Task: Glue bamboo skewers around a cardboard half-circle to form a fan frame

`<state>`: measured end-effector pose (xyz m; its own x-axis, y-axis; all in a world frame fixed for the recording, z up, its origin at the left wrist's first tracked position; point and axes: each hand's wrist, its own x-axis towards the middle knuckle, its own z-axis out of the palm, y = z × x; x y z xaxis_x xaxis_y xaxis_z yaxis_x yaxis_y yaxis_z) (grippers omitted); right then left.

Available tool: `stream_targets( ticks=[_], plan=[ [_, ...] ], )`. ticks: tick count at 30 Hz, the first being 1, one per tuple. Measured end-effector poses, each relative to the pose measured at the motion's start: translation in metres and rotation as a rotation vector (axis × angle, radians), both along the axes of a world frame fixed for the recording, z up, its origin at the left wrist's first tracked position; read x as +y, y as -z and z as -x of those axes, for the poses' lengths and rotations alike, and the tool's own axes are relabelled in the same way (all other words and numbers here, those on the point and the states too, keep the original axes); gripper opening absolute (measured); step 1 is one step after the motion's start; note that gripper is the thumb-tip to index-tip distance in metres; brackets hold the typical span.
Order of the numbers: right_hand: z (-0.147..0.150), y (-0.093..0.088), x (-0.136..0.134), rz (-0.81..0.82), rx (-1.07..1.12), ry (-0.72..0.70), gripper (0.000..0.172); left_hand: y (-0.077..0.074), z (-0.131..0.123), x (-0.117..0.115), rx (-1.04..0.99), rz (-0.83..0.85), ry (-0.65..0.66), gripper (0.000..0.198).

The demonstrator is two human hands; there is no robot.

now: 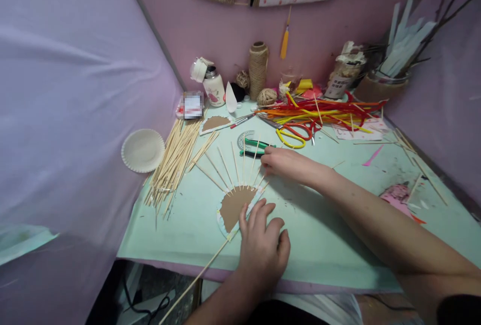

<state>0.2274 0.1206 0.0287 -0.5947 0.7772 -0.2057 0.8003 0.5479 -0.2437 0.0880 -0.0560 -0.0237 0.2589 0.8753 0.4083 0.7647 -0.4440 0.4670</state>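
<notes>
A half-round piece of brown cardboard (235, 207) with a pale blue, scalloped rim lies in front of me. Thin wooden sticks (227, 167) fan out from its curved edge. A longer stick (195, 281) runs from its lower corner over the table's front edge. My left hand (264, 237) rests with spread fingers on the cardboard's straight side. My right hand (280, 160) is closed at the fan's right end, its fingertips around the upper part of a stick. Just behind that hand are green-handled pliers (259, 143) and a clear protractor (243, 140).
A heap of sticks (176, 162) and a white paper plate (143, 150) are at the left. Yellow-handled scissors (291, 138) and red, orange and yellow strips (319, 112) lie behind. A twine spool (258, 72) and jars line the back. Pink scraps (398, 200) lie right.
</notes>
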Motion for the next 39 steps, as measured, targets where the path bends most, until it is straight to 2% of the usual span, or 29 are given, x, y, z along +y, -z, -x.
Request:
stream_targets(
  ticks=[4, 6, 9, 11, 13, 19, 30, 39],
  plan=[
    [-0.008, -0.015, -0.001, -0.056, 0.002, 0.02, 0.012, -0.019, 0.01, -0.005, -0.013, -0.016, -0.005, 0.012],
    [-0.015, -0.024, -0.001, -0.112, -0.005, 0.059, 0.013, -0.03, 0.022, -0.005, 0.018, 0.011, -0.055, 0.016],
    [-0.028, -0.036, 0.002, -0.183, 0.013, 0.131, 0.013, -0.039, 0.047, 0.0, 0.148, 0.154, -0.247, 0.036],
    [-0.036, -0.042, 0.004, -0.22, 0.037, 0.17, 0.014, -0.039, 0.06, 0.004, 0.246, 0.26, -0.384, 0.049],
    [-0.042, -0.048, 0.004, -0.254, 0.052, 0.199, 0.015, -0.038, 0.066, 0.006, 0.319, 0.342, -0.451, 0.059],
    [-0.055, -0.061, -0.001, -0.286, 0.106, 0.244, 0.017, -0.034, 0.059, 0.01, 0.357, 0.372, -0.486, 0.065],
    [-0.053, -0.064, -0.002, -0.277, 0.101, 0.251, 0.012, -0.026, 0.057, 0.013, 0.29, 0.306, -0.471, 0.058],
    [-0.048, -0.059, -0.003, -0.254, 0.103, 0.231, 0.014, -0.034, 0.06, 0.006, 0.328, 0.24, -0.553, 0.05]
  ],
)
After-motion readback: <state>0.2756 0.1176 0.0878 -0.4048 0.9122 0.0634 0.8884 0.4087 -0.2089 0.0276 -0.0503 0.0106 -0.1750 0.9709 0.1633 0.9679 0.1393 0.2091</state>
